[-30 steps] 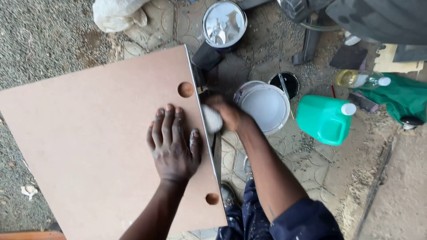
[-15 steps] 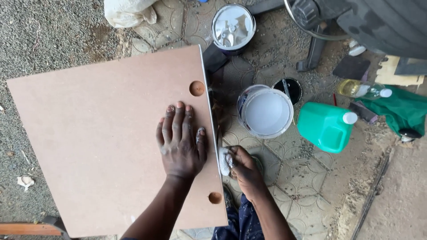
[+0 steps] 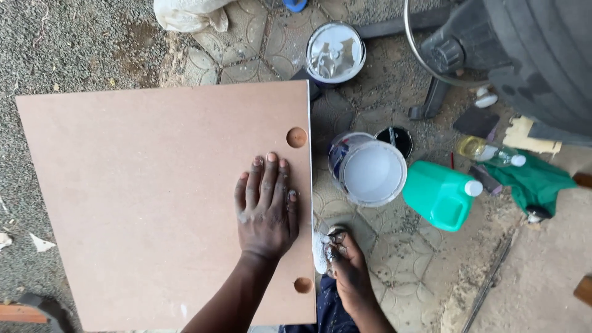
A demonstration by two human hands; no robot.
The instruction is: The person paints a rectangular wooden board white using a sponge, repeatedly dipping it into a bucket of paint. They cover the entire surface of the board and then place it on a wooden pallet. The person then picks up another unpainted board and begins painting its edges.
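A large brown fibreboard panel point(image 3: 148, 203) with two round holes near its right edge lies flat in front of me. My left hand point(image 3: 266, 209) rests palm down on it, fingers spread, between the two holes. My right hand point(image 3: 345, 262) holds a white paint-soaked pad point(image 3: 320, 251) against the panel's right edge, close to the lower hole point(image 3: 303, 285). The upper hole point(image 3: 296, 137) is above my left hand.
A white bucket of white paint point(image 3: 369, 168) stands right of the panel. Beside it are a small black tin point(image 3: 396, 139), a green jerrycan point(image 3: 443, 195), a clear bottle point(image 3: 490, 152) and green cloth point(image 3: 536, 182). An open silver can point(image 3: 335, 52) sits above. Black equipment point(image 3: 524, 55) fills the top right.
My right hand has moved with the pad down along the panel's right edge, from near the upper hole to near the lower hole. My left hand stays flat on the panel.
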